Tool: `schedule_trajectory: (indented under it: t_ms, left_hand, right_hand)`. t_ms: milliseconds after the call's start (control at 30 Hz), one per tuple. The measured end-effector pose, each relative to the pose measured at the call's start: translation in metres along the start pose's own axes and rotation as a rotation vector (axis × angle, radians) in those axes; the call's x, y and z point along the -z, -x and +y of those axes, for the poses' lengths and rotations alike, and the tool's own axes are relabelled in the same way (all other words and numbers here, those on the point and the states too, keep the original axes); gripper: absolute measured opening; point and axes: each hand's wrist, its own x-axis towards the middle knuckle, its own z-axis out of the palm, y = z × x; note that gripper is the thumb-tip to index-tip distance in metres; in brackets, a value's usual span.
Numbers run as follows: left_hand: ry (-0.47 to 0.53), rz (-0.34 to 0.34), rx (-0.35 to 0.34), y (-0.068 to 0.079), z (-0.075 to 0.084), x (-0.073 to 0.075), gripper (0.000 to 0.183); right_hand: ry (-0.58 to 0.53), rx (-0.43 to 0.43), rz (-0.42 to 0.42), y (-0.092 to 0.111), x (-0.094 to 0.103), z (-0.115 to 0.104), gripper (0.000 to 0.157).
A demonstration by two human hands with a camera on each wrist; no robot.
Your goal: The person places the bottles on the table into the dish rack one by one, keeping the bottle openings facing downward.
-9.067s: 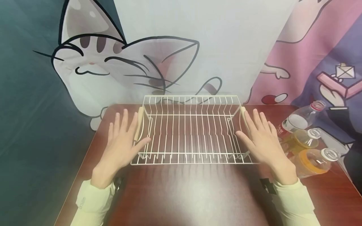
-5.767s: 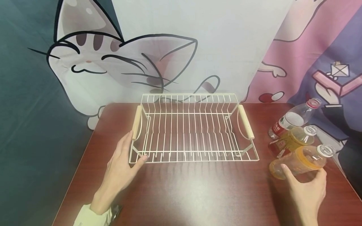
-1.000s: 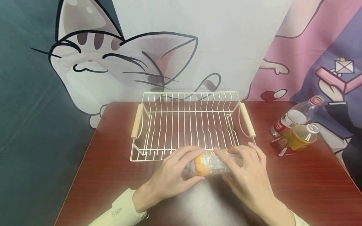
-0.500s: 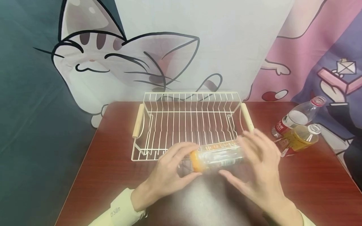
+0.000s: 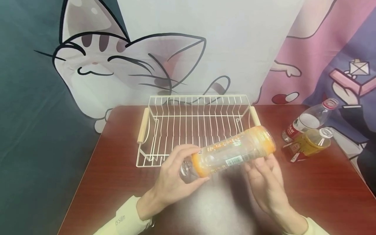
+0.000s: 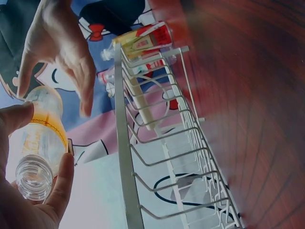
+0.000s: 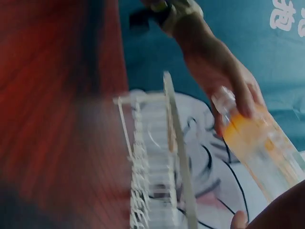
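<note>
A clear plastic bottle [image 5: 232, 155] with an orange-edged label is held in the air over the front of the wire rack, tilted with its base up to the right. My left hand [image 5: 171, 181] grips it near the neck, thumb on the near side and fingers on the far side. In the left wrist view, the bottle's threaded clear neck [image 6: 34, 177] faces the camera. My right hand [image 5: 268, 186] is just below the base end, its fingers partly hidden behind the bottle. The left wrist view shows the right hand [image 6: 59, 43] with fingers extended, apart from the bottle.
The white wire rack [image 6: 125, 138] with pale wooden handles [image 5: 143, 125] stands on the reddish-brown table [image 5: 111, 156], against the cartoon-printed cloth. To its right are a bottle with a red neck ring [image 5: 306, 121] and a yellow-labelled bottle [image 5: 311, 143], close together.
The right hand has let go of the bottle and dropped below its base end. The left hand keeps its grip, and the bottle has swung base-up to the right.
</note>
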Motion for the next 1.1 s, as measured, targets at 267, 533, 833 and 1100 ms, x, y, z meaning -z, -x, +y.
schedule_trajectory:
  t_ms: [267,533,833,1100]
  left_hand:
    - [-0.006,0.01,0.019,0.003,0.002,-0.004,0.081]
    - [-0.011,-0.006,0.068,0.009,0.004,-0.006,0.082]
    - [-0.012,0.004,0.075,0.012,0.007,-0.007,0.084]
    - [0.075,-0.054,0.064,0.016,0.01,-0.009,0.086]
  right_hand:
    - [-0.006,-0.036,-0.047,-0.003,-0.015,0.012,0.05]
    - [0.013,-0.02,0.05,-0.009,-0.029,0.008,0.05]
    - [0.057,-0.012,0.074,-0.017,-0.042,0.005,0.05]
    - [0.138,0.025,0.007,-0.027,-0.051,-0.004,0.049]
